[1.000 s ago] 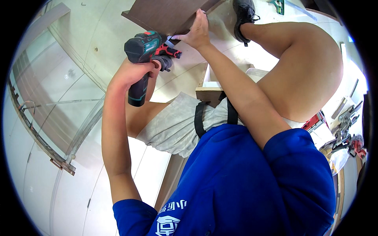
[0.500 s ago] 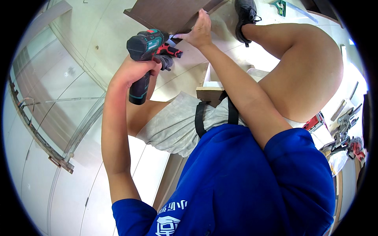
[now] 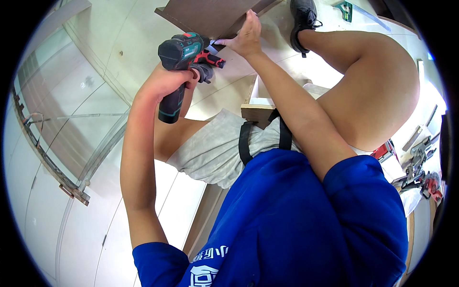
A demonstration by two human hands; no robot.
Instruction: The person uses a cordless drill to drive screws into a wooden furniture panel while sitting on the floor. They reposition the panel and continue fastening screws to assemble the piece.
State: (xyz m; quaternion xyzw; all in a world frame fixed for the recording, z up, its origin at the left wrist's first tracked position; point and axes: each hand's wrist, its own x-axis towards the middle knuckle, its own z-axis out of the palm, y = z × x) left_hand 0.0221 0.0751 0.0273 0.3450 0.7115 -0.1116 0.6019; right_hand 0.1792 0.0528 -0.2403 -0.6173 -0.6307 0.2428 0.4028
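Note:
My left hand is wrapped round the handle of a teal-and-black cordless drill. The drill's front end points right, at the near corner of a dark brown board. My right hand grips the board's right edge, fingers up along it and thumb stretched left toward the drill's tip. The small gap between thumb and drill shows something pale that I cannot make out. Whether the bit touches the board is hidden.
A red-and-black power tool lies beyond the drill, by my left shoe. A box-like wooden piece stands between my legs. A green-handled tool lies at the far right; clamps are heaped at right. A metal-edged frame stands left.
The whole view has shifted slightly. Both hands keep their holds, with the drill still at the board's corner.

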